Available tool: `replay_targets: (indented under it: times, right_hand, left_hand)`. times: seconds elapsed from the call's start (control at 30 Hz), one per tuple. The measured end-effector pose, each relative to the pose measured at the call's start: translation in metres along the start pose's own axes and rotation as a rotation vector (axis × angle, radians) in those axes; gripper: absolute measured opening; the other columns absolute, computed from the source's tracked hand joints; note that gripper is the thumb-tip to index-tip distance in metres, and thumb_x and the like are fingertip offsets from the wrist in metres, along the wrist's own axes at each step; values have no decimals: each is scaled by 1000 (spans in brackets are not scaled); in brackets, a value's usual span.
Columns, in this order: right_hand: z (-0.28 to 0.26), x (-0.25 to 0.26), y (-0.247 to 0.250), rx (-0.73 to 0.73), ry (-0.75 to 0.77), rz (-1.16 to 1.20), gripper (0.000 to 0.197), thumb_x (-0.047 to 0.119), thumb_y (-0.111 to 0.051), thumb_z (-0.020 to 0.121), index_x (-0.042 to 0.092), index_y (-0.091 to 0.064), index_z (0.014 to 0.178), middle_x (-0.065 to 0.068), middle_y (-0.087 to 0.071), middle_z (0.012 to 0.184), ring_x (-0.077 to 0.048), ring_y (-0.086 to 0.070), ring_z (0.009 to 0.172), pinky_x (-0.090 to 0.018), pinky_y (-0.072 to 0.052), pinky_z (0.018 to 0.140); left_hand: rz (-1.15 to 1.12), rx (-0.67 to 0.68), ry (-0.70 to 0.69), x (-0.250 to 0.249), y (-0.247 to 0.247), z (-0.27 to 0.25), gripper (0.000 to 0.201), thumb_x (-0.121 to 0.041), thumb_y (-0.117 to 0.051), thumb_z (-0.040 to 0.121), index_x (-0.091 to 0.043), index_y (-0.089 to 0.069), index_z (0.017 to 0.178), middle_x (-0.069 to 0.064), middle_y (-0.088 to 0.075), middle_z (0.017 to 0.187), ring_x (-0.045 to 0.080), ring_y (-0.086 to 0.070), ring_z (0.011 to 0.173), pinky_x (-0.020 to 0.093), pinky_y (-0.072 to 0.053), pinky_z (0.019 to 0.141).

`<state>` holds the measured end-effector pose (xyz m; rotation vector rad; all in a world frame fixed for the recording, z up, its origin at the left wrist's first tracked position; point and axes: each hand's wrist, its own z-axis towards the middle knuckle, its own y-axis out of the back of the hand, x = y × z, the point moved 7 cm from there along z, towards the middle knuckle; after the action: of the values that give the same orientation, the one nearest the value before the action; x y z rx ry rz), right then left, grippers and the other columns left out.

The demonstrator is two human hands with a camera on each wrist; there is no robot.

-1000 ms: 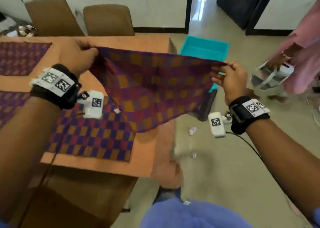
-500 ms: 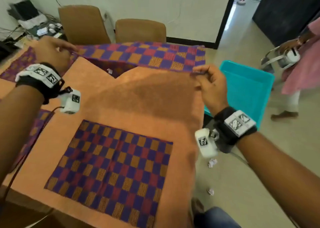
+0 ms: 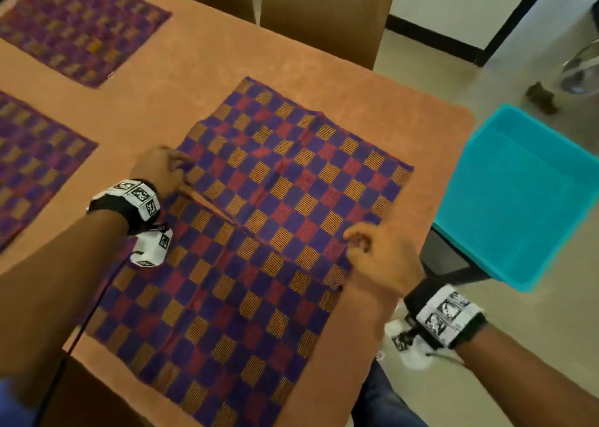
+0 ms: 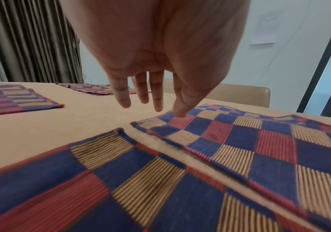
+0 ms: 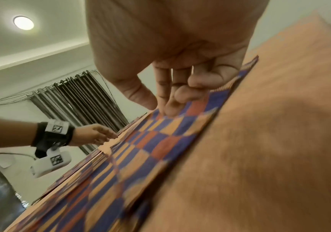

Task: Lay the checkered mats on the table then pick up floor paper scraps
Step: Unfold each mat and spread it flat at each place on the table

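Head view: the far purple, red and orange checkered cloth mat [image 3: 291, 164] lies flat on the orange-covered table [image 3: 201, 67], its near edge beside another mat [image 3: 227, 313]; a teal plastic bin [image 3: 518, 199] stands right. Left wrist view: the left hand [image 4: 150, 66], fingers straight, touches the mat's corner. Right wrist view, blurred: the right hand [image 5: 172, 66] pinches the mat's edge.

Both forearms reach forward, each wrist wearing a black band with printed markers and a small white camera block slung beneath. The left hand [image 3: 161, 169] points downward with fingers [image 4: 123, 100] straight and spread, index tip touching cloth. The right hand [image 3: 379, 258] is lowered, fingers [image 5: 172, 108] curled, their tips pressed down.
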<state>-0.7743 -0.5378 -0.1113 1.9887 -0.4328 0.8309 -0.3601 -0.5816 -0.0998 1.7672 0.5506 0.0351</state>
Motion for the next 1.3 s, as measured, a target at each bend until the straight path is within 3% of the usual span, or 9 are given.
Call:
replay_targets:
  times: [0.07,0.23,0.33,0.47,0.57,0.73,0.93,1.17,1.3]
  right_hand:
    - [29,-1,38,-141,23,-35,17,22,-64,79,26,-69,96,4,-62,68,-3,-54,59,-16,-40,59]
    - [116,-39,93,-287,-82,-357,49,46,-65,78,24,-60,122,-5,-61,117,-29,-55,110,-40,-46,92]
    - [146,-51,104,-281,-142,-419,44,50,-67,77,22,-61,109,-6,-62,106,-31,-57,99,-38,-48,83]
    - [164,-65,101,-128,-254,-215,26,40,-73,75,18,-59,76,1,-67,70,-21,-66,69,-36,-54,65]
    - [168,-68,103,-94,-234,-231,19,29,-70,75,17,-56,68,1,-65,68,-20,-63,67,-32,-49,60]
    - [167,-63,111,-127,-155,-214,18,31,-66,80,17,-56,79,2,-63,74,-20,-58,70,-34,-47,64]
    - [175,-65,131,-204,-99,-105,12,30,-70,84,24,-59,82,10,-56,73,-9,-53,67,-28,-42,59]
    - [199,-66,168,-295,-65,-15,12,21,-71,84,29,-63,82,16,-60,76,-8,-56,74,-22,-44,66]
    - [220,-77,196,-374,-103,-51,9,18,-71,82,26,-68,87,10,-64,83,-9,-61,79,-16,-43,66]
  left_hand:
    - [-7,15,-27,-15,-3,6,32,-14,-62,76,-11,-72,106,20,-64,113,39,-62,100,46,-50,89]
    - [88,66,-239,-77,-27,28,37,-21,-61,81,-13,-66,117,20,-62,115,40,-55,110,51,-45,93]
    - [114,60,-233,-91,-34,51,44,-30,-56,80,-20,-62,122,19,-58,121,41,-52,113,54,-47,90]
    - [149,23,-232,-114,-31,88,44,-16,-62,81,-18,-60,124,18,-58,124,43,-53,112,53,-46,91]
    - [205,27,-330,-136,-35,116,53,-13,-62,76,-22,-55,128,16,-55,130,44,-51,115,58,-45,93]
    - [206,168,-471,-192,-49,150,67,-1,-59,74,-20,-47,137,16,-46,136,43,-52,115,54,-47,92]
    - [374,214,-458,-219,-38,170,22,-1,-64,76,-13,-59,93,14,-56,100,40,-58,97,45,-47,82]
    - [283,-78,-439,-239,-3,200,24,-1,-59,77,-6,-54,101,28,-57,105,48,-56,91,50,-46,76]
    - [341,-119,-383,-248,-12,207,53,-14,-64,78,-13,-46,128,23,-44,132,50,-49,107,57,-45,84]
